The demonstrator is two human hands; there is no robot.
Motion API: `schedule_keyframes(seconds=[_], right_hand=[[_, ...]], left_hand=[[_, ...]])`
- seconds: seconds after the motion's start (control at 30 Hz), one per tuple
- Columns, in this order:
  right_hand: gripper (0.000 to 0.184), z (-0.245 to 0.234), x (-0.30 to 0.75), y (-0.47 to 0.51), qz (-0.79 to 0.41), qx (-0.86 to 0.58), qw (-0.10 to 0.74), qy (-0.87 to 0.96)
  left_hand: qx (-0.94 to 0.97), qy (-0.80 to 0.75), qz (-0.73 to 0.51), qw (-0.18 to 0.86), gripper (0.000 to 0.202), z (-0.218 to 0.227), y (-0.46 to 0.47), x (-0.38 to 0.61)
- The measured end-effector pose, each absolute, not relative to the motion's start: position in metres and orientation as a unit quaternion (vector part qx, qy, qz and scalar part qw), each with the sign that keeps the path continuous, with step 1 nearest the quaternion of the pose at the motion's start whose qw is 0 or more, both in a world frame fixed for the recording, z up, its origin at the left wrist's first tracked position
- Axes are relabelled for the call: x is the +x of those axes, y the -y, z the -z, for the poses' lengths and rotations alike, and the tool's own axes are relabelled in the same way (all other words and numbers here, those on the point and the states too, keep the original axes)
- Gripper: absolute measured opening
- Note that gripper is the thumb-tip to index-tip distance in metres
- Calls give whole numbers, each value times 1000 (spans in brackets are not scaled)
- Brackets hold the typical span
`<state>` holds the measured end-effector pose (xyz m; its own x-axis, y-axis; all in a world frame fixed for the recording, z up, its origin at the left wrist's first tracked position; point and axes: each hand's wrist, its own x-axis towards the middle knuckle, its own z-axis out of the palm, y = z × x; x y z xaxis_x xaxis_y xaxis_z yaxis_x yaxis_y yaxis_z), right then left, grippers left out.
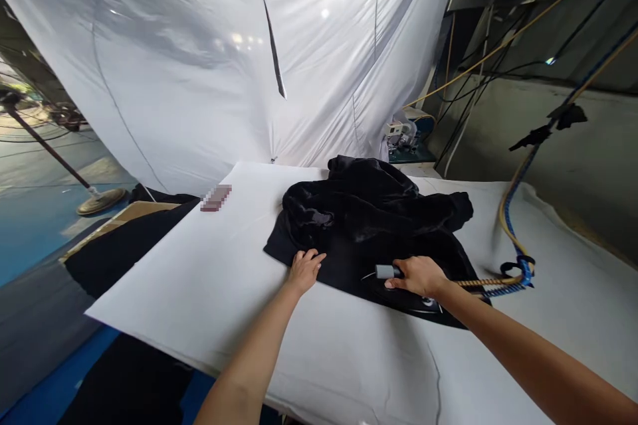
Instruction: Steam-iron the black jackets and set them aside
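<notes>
A black garment (pixel 343 259) with a plush, furry side lies bunched on a white-covered table (pixel 209 279), its smooth hem band flat toward me. My left hand (pixel 305 271) rests on the near edge of that band, fingers stretched out and holding nothing. Wrapped round the grey-ended handle of a steam iron (pixel 385 271) is my right hand (pixel 419 275). The iron's dark body sits on the right part of the hem and is hard to tell from the black cloth. Its sole is hidden.
A blue and yellow hose with a cord (pixel 508 212) runs from the iron up to the right. White sheeting (pixel 199 80) hangs behind the table. A blurred reddish item (pixel 216 198) lies at the left edge; dark cloth (pixel 134 246) is piled beyond. A machine (pixel 401 136) stands behind.
</notes>
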<state>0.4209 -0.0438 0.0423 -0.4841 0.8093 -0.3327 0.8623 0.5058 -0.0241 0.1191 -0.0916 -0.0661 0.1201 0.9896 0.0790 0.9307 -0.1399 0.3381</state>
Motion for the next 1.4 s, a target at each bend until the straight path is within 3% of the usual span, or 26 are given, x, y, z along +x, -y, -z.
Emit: schedule_keyframes(seconds=[0.13,0.3,0.47,0.67,0.8,0.87,1.0,1.13,1.3,1.4], right_hand=[[64,-41,377,41,88,486,141,-858],[67,-38,316,38,83,493,156,-852],[70,-38,267,39,88,526,160,-831],[67,-38,235,44,98,573,149,-800],[65,-35,221,45,101,578,148,-796],[64,-35,215,44,98,574,152,-798],[64,-35,202,44,93,577,152,-797],[60,-34,193,48,95,604,148,-777],[53,-30,182,50,95,620,126,-768],[54,-30,168,48,111,630,131,-757]], left_hand=[[728,-639,-211,130,41,73,78,83],[579,-774,-245,74,29,72,59,21],[569,-771,-232,170,13,69,33,-24],[622,-731,-194,203,30,75,45,-32],[623,-757,-158,122,30,61,57,-25],[695,-689,-177,104,31,51,52,-20],[818,-521,-144,197,36,46,24,-16],[768,-596,-81,220,49,59,3,-18],[755,-603,-196,168,52,72,6,-28],[650,-689,-284,146,49,77,10,-37]])
